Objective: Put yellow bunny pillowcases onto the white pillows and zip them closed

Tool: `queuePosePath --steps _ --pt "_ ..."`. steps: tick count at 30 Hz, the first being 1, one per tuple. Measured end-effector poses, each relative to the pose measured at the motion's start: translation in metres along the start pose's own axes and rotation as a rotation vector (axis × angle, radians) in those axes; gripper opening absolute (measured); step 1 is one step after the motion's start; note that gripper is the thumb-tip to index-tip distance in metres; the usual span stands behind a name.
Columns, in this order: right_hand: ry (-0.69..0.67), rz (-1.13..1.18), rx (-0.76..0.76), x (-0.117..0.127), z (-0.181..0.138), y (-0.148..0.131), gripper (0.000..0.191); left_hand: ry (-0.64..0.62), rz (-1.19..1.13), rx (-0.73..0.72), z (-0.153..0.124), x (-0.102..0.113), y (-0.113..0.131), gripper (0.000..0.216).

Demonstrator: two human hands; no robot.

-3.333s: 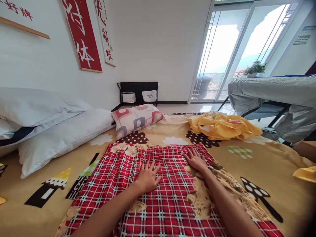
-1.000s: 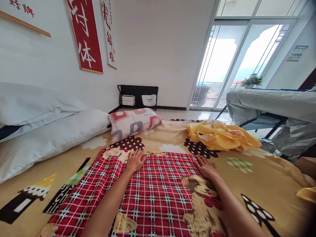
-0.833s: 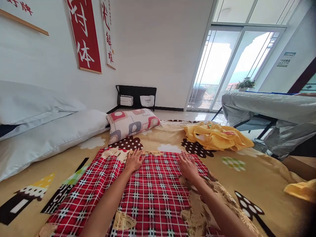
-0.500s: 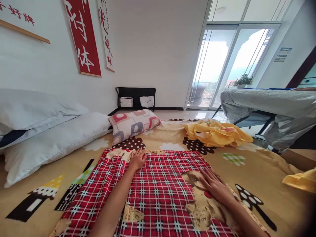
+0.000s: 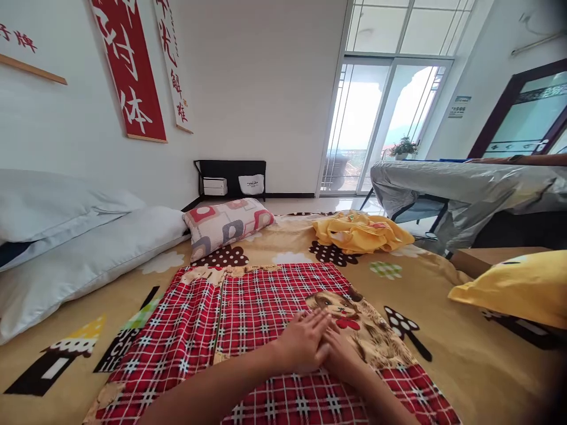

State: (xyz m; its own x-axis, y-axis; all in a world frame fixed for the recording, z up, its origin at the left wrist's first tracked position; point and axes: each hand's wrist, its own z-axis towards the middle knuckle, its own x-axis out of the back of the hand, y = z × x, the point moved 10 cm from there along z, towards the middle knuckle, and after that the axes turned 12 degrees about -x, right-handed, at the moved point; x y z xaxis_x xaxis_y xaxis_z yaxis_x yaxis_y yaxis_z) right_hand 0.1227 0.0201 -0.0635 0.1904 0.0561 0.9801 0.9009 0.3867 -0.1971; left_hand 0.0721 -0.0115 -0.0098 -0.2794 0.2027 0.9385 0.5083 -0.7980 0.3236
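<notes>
A folded red plaid cloth with a printed dog lies flat on the beige patterned bedspread. A seam or fold line runs lengthwise along its left part, where the fabric is a little rumpled. My left hand rests on the cloth beside the dog print, fingers stretched out and pointing forward. My right hand lies against it, just right, partly covered at the fingers; its visible fingers are extended too. Both palms face down on the cloth, and neither hand grips anything.
White pillows lie along the left wall, and a patterned pillow sits beyond the cloth. Crumpled yellow cloth is at the far edge, with a yellow pillow at right. Someone's forearm rests on the plastic-covered table.
My left hand has moved right and nearer from the cloth's far edge; my right hand has come inward to meet it. The dog print shows more fully. The view has turned rightward.
</notes>
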Motion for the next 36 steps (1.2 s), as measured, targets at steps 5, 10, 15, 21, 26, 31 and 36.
queuePosePath --steps 5,10,15,21,26,31,36 --pt "0.171 0.027 -0.209 0.006 -0.065 0.089 0.057 -0.103 0.040 0.041 -0.101 -0.019 -0.007 0.057" --pt "0.359 -0.055 -0.240 0.013 -0.113 0.144 0.058 -0.094 0.167 0.160 -0.146 -0.022 -0.024 0.053" --pt "0.515 -0.116 -0.147 0.018 -0.100 0.035 0.048 0.051 0.279 0.125 -0.109 -0.038 0.019 0.063" --pt "0.540 -0.221 0.044 0.004 -0.090 -0.065 0.050 0.233 0.387 0.081 -0.095 -0.037 0.041 0.056" --pt "0.604 -0.245 -0.082 0.015 -0.118 0.015 0.054 0.267 0.517 0.129 -0.137 -0.025 0.034 0.058" --pt "0.667 -0.229 -0.255 0.022 -0.151 0.106 0.056 0.299 0.589 0.149 -0.153 -0.018 0.036 0.063" --pt "0.594 -0.204 -0.334 0.014 -0.169 0.162 0.056 0.324 0.618 0.111 -0.157 -0.026 0.032 0.065"
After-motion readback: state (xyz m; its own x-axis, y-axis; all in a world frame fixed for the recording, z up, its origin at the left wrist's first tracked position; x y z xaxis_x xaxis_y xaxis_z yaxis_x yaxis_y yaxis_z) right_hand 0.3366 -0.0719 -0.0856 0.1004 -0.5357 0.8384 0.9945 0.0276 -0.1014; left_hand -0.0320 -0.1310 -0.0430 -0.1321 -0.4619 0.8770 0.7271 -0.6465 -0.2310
